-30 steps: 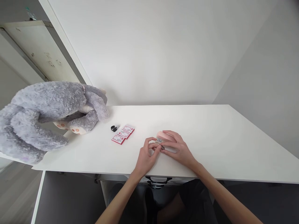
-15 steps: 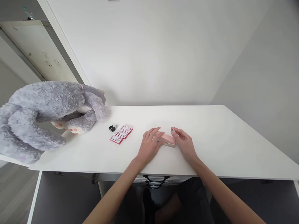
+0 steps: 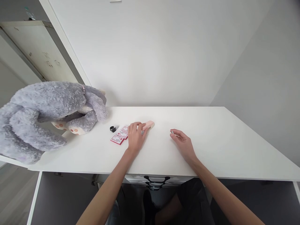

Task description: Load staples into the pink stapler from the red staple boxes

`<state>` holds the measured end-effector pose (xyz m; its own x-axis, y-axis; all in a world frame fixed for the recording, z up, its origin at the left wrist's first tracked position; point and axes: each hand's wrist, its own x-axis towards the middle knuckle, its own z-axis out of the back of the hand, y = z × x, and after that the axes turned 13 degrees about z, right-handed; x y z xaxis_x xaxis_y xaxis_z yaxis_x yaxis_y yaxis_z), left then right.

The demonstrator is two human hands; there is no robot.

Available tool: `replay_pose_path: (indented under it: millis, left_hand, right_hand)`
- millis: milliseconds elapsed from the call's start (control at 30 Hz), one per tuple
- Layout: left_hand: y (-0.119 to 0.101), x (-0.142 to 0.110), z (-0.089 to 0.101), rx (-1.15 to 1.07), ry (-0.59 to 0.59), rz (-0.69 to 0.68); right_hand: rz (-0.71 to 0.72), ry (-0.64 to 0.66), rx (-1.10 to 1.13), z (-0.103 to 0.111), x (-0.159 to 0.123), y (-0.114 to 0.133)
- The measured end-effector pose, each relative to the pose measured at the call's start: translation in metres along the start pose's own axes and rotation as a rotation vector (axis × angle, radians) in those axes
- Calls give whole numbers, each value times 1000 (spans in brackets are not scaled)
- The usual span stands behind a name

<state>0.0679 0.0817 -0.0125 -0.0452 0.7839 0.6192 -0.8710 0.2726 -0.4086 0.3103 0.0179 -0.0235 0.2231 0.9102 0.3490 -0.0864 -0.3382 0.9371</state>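
Now, just right of the 3 red-and-white boxes (image 3: 118, 138), the left hand (image 3: 136, 137) curls its fingers around the pink stapler (image 3: 148, 125). Farther right of them, the right hand (image 3: 184, 144) pinches a small grey piece (image 3: 172, 132). A loose pinch could drop it; a leftward push could bump the boxes.

Left hand (image 3: 135, 137) grasping, palm down — right hand (image 3: 184, 145) pinching.

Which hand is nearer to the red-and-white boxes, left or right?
Left. The left hand, gripping the pink object, is just right of the red-and-white boxes. The right hand is farther right, pinching a small grey piece.
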Motion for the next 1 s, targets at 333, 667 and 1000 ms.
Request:
replay_pose_path:
  millis: [333, 667, 1000]
  left_hand:
    - [27, 21, -5, 96, -155, 129]
    - [15, -1, 18, 92, -42, -6]
    - [52, -32, 72, 288, -48, 148]
  right_hand:
    - [15, 84, -65, 2, -2, 0]
    - [29, 114, -81, 0, -1, 0]
    - [9, 167, -144, -1, -4, 3]
